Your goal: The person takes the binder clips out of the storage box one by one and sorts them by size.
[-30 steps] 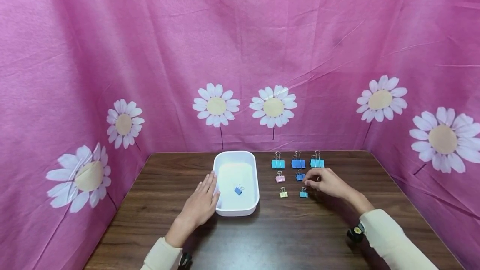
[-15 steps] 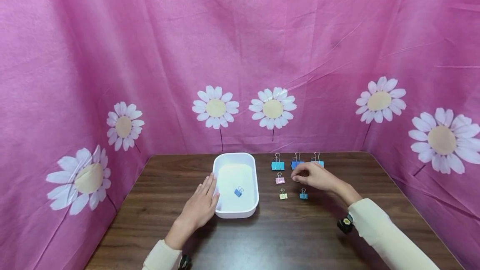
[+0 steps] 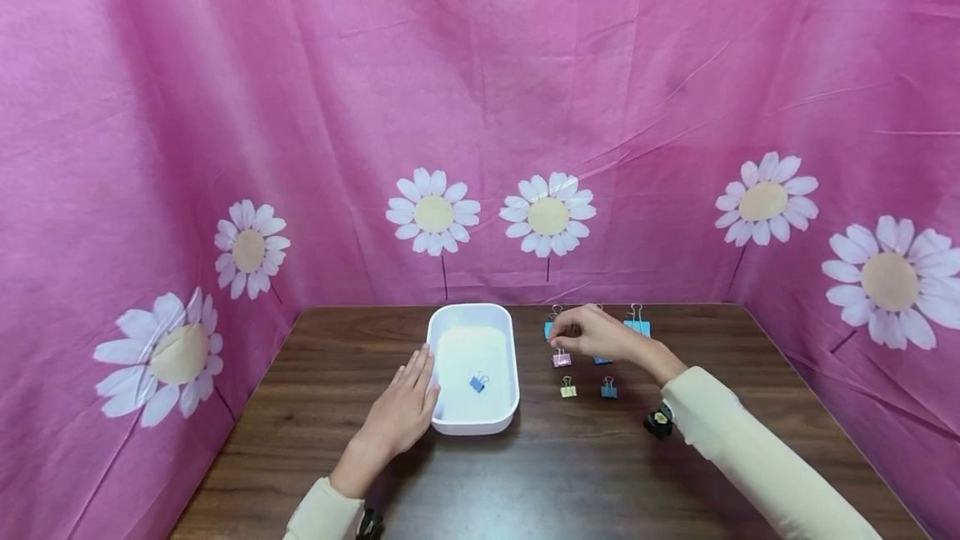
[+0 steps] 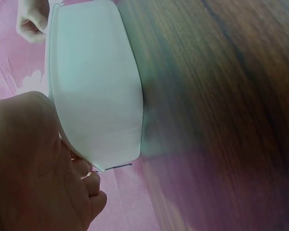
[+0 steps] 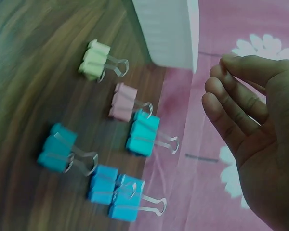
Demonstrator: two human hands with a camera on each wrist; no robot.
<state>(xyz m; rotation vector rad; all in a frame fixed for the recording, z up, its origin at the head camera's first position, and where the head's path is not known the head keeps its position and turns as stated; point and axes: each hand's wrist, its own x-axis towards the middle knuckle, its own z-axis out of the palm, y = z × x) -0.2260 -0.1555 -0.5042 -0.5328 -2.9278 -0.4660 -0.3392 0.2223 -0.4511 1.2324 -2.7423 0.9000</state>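
Note:
My left hand (image 3: 401, 407) rests with straight fingers along the left wall of the white tray (image 3: 475, 427); a small blue binder clip (image 3: 477, 382) lies inside. My right hand (image 3: 603, 338) is above the binder clips, fingertips over the pink binder clip (image 3: 562, 359). In the right wrist view its thumb and fingertips come together; anything pinched there is hidden. A yellow binder clip (image 3: 568, 389) and a teal binder clip (image 3: 609, 389) stand nearer me. Behind are turquoise ones, with a blue binder clip (image 5: 127, 199) partly covered by my hand in the head view.
A dark wood table (image 3: 525, 490) carries everything. A pink curtain (image 3: 480, 65) with white daisies hangs close behind its far edge and along both sides. The turquoise binder clip (image 3: 637, 327) at the far right stands near the back edge.
My right hand has moved left across the rows, from beside the small blue binder clip to above the pink one. My left hand and the tray have stayed in place.

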